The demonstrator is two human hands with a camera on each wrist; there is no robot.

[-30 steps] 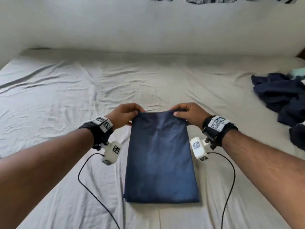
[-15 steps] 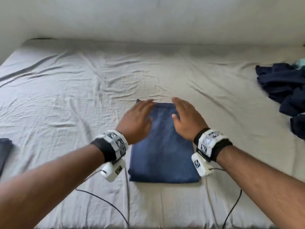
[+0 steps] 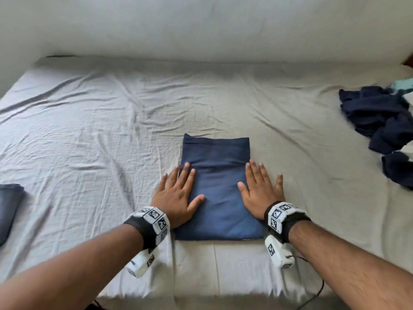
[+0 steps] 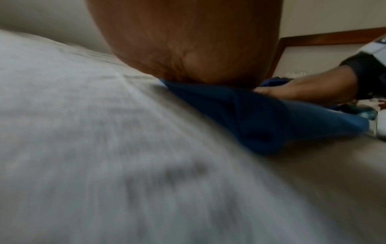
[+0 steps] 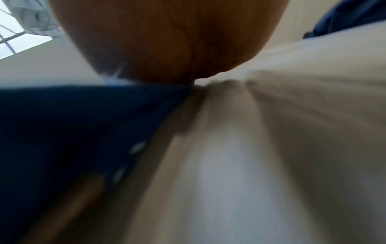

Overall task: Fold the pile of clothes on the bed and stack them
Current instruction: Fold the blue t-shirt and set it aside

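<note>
A folded navy blue garment (image 3: 218, 189) lies flat as a rectangle in the middle of the bed (image 3: 89, 135). My left hand (image 3: 176, 195) presses flat on its left edge, fingers straight and spread. My right hand (image 3: 259, 191) presses flat on its right edge the same way. In the left wrist view the heel of my left hand (image 4: 188, 49) sits on the navy blue garment (image 4: 261, 112), blurred. The right wrist view shows my right hand (image 5: 167, 41) on the navy blue garment (image 5: 73, 132) beside the sheet.
A heap of unfolded dark blue clothes (image 3: 384, 124) lies at the bed's right side. A folded dark piece (image 3: 9, 206) sits at the left edge. The wrinkled grey sheet runs back to a white wall (image 3: 201, 25). Cables (image 3: 312, 294) trail from my wrists.
A second ago both hands pinched the garment's far corners; they folded it in half toward me, let go, and slid back down the fabric to press flat on its sides.
</note>
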